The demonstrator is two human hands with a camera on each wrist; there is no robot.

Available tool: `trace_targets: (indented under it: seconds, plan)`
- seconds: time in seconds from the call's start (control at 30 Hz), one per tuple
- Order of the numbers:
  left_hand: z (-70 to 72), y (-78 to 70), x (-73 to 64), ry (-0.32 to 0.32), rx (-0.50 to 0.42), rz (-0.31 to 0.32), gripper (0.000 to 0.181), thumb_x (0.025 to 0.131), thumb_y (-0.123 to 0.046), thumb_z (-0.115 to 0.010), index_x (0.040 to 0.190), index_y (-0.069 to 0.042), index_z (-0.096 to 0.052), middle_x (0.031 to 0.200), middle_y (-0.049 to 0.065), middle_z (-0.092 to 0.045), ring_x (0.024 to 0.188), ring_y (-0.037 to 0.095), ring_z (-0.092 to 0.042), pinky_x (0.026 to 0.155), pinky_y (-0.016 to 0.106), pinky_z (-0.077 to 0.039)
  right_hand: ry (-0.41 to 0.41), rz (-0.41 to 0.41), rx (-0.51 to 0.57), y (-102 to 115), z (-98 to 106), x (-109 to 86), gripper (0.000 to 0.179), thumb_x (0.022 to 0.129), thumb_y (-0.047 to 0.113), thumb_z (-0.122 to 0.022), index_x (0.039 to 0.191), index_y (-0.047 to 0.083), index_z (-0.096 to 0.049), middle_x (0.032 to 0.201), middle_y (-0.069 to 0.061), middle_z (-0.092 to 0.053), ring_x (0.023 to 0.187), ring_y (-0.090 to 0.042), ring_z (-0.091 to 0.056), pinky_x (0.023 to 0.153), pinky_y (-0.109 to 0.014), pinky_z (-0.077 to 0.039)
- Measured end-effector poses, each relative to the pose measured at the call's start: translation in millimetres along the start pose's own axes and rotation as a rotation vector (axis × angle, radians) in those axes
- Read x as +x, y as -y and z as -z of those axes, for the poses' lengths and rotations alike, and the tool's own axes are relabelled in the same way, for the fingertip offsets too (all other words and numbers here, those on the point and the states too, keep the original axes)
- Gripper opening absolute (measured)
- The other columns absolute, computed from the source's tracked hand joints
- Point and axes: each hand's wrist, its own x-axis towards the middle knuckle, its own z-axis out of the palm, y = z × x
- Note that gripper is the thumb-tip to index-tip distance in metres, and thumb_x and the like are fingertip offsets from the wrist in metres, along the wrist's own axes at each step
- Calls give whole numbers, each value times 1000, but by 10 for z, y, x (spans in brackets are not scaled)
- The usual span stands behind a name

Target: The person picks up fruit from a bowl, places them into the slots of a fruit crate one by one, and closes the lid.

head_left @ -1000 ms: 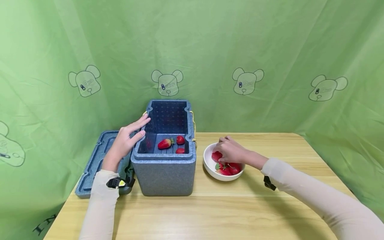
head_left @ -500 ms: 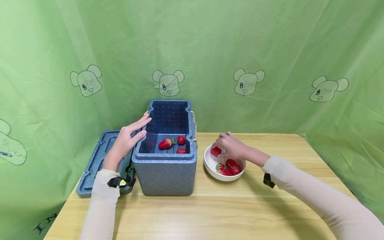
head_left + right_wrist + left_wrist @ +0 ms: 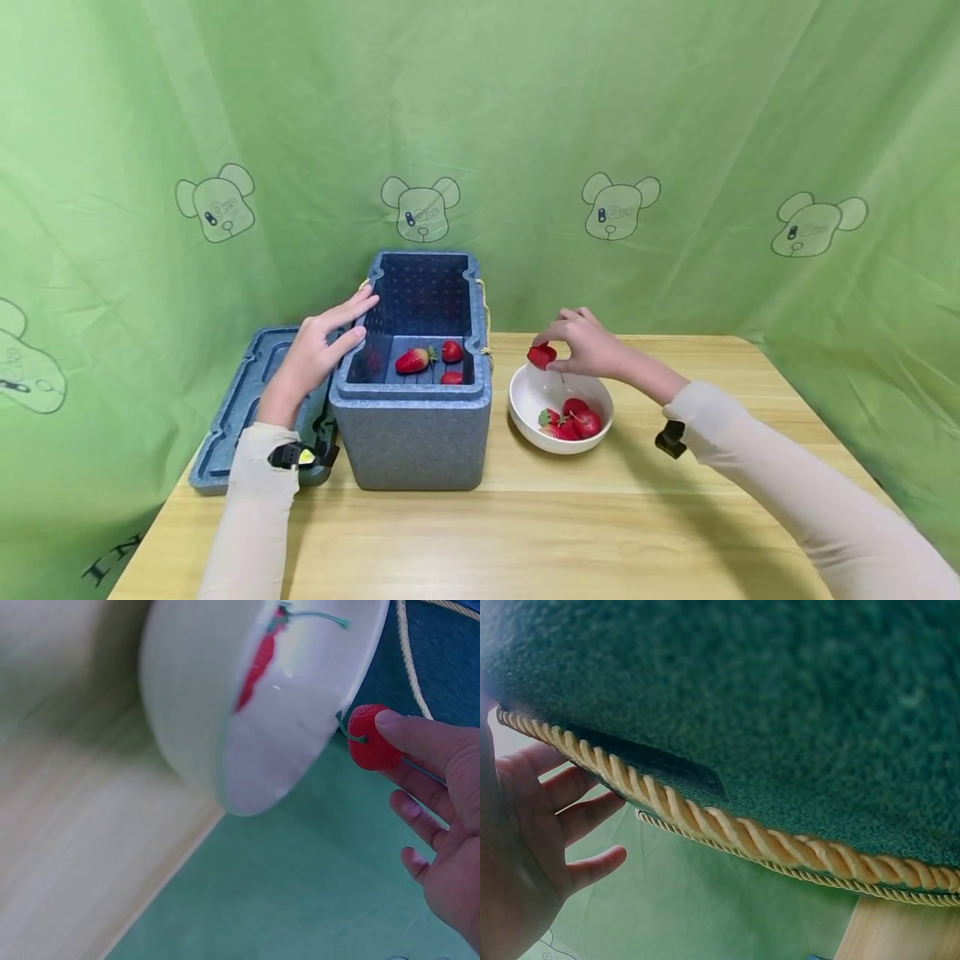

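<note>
My right hand (image 3: pixel 588 346) pinches a red fruit (image 3: pixel 372 738) between thumb and fingertips. The fruit has a bumpy skin and a thin green stem; its exact kind is unclear. It is held just above the far-left rim of a white bowl (image 3: pixel 525 417). Several red fruits (image 3: pixel 581 419) lie inside the bowl, at least one a strawberry with green leaves. My left hand (image 3: pixel 315 346) rests on the left rim of an open grey-blue foam box (image 3: pixel 411 442), fingers extended. Inside the box lie a strawberry (image 3: pixel 412 360) and two other red fruits (image 3: pixel 452 351).
The box's lid (image 3: pixel 247 392) lies on the wooden table (image 3: pixel 480 542), left of the box under my left forearm. A yellow rope handle (image 3: pixel 486 317) hangs along the box's right side. A green cloth (image 3: pixel 525 108) surrounds the table.
My right hand has risen from inside the bowl with the red fruit in its fingertips. The left hand stays on the box rim.
</note>
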Motion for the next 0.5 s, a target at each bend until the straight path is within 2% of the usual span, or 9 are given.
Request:
trace_targets:
  seconds: [0.23, 0.5]
  plan:
    - [9, 6, 5, 2, -4, 7, 49, 103, -19, -55, 152, -18, -51, 164, 4, -37, 153, 28, -34, 121, 60, -30, -42, -69, 32, 24, 258, 102, 40, 75, 12, -88, 113, 7, -77, 110, -8, -78, 101, -25, -57, 95, -48, -36]
    - [3, -17, 0, -2, 0, 7, 50, 102, -16, -56, 151, -16, -51, 164, 5, -38, 153, 28, -35, 121, 60, -31, -133, -71, 56, 76, 487, 229, 39, 77, 9, -87, 114, 6, -76, 110, -11, -77, 99, -25, -55, 92, -43, -32]
